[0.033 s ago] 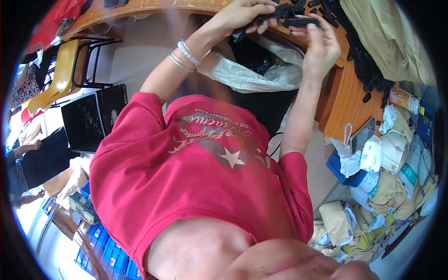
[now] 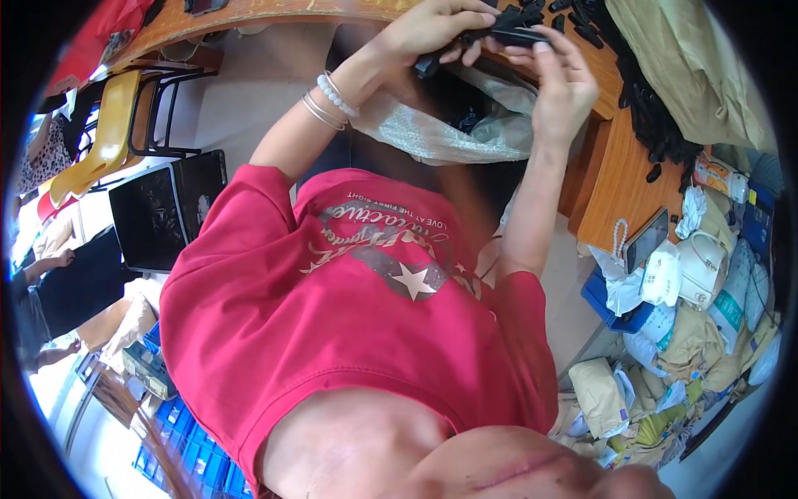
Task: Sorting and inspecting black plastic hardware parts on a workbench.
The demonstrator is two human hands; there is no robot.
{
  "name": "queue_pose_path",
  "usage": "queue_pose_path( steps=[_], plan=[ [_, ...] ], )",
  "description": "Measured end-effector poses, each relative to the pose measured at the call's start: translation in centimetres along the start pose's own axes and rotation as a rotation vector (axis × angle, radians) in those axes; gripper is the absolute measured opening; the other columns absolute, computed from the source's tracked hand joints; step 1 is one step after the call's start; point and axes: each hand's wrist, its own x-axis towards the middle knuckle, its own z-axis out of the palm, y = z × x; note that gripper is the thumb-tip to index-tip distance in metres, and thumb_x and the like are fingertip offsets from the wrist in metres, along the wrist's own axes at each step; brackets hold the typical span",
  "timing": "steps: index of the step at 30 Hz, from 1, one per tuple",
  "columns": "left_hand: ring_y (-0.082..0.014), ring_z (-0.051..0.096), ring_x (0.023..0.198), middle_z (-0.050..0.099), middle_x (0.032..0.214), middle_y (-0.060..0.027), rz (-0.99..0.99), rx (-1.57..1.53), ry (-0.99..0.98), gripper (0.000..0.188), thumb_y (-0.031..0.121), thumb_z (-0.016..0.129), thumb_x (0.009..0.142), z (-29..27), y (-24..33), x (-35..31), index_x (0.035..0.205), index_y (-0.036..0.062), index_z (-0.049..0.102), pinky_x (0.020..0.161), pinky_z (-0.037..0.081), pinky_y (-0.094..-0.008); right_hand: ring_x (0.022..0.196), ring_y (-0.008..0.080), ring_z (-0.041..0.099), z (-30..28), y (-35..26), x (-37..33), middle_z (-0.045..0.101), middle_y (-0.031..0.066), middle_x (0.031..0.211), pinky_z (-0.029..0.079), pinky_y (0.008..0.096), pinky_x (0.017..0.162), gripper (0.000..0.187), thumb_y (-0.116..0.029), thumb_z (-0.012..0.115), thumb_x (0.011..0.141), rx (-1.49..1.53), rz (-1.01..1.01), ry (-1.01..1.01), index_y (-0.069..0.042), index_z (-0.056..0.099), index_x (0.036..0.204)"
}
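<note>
A: Hand count?
B: Two. Left grip is seen at the top centre of the frame, right grip just right of it and slightly lower.

A: State of each?
B: Left: fingers curled in, one black bundle clasped, its lower end poking out below the hand. Number of parts in the bundle cannot be told. Right: thumb and fingers brought nearly together, one slim black piece pinched.

A: Slim piece vs. grip?
B: Held at the fingertips of the right grip, lying roughly crosswise, its left end pointed at the left grip. Whether the bundle is touched by it cannot be told.

A: Loose stock?
B: Many loose black pieces are spread over the counter, upper right of the frame. Too much overlap for a firm count. One tan sheet is seen right beside them.

A: Other counts?
B: One pale woven sack, below the grips, dark contents partly visible. Left wrist: one beaded bracelet, at least two thin bangles. One flat dark device at the counter's lower end, right of frame, with one bead strap just left of it. One white handbag, right edge area. One yellow chair, upper left.
</note>
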Motion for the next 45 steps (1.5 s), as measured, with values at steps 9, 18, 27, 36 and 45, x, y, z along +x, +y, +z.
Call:
queue_pose_path(
  steps=[9,18,27,36,45],
  plan=[
    [-0.0235,0.067,0.077,0.068,0.088,-0.0211,0.408,0.635,-0.042,0.037,0.018,0.064,0.089,0.8,1.7,-2.3,0.118,-0.0038,0.058,0.067,0.050,-0.0321,0.081,0.0158,0.067,0.2,1.1,-2.5,0.061,0.0079,0.102,0.058,0.0235,0.072,0.023,0.004,0.067,0.083,-0.333,-0.230,-0.014,0.002,0.067,0.106],
    [-0.0360,0.064,0.073,0.065,0.087,-0.0221,0.677,0.768,0.064,0.035,0.016,0.068,0.081,0.2,-2.5,-0.6,0.111,-0.0014,0.063,0.066,0.051,-0.0379,0.079,0.0101,0.062,-1.1,1.1,-1.9,0.064,0.0043,0.093,0.052,0.0228,0.072,0.036,0.004,0.072,0.077,-0.309,-0.147,-0.094,-0.004,0.067,0.111],
    [-0.0166,0.060,0.059,0.067,0.076,-0.0098,0.453,0.764,-0.008,0.037,0.025,0.071,0.084,0.0,-5.8,-0.3,0.115,0.0060,0.065,0.057,0.051,-0.0291,0.089,0.0147,0.064,-4.0,2.5,1.5,0.069,0.0059,0.091,0.048,0.0284,0.077,0.011,-0.005,0.066,0.085,-0.511,-0.119,-0.143,-0.002,0.072,0.093],
    [-0.0415,0.055,0.076,0.051,0.091,-0.0206,0.663,1.295,0.437,0.022,0.003,0.062,0.075,-5.0,-4.3,6.6,0.094,-0.0027,0.055,0.065,0.046,-0.0448,0.099,0.0274,0.055,-5.2,5.0,7.1,0.063,0.0079,0.103,0.044,0.0387,0.086,0.012,-0.013,0.072,0.080,-1.197,-0.597,-0.185,-0.009,0.070,0.091],
    [-0.0120,0.057,0.073,0.059,0.085,-0.0048,0.354,0.415,0.371,0.019,0.010,0.064,0.084,-2.2,-1.3,2.7,0.098,-0.0019,0.057,0.062,0.046,-0.0289,0.076,0.0094,0.061,-2.6,0.9,1.4,0.069,0.0084,0.090,0.046,0.0213,0.066,0.020,-0.005,0.057,0.092,-0.346,-0.054,-0.070,0.000,0.067,0.109]
  ],
)
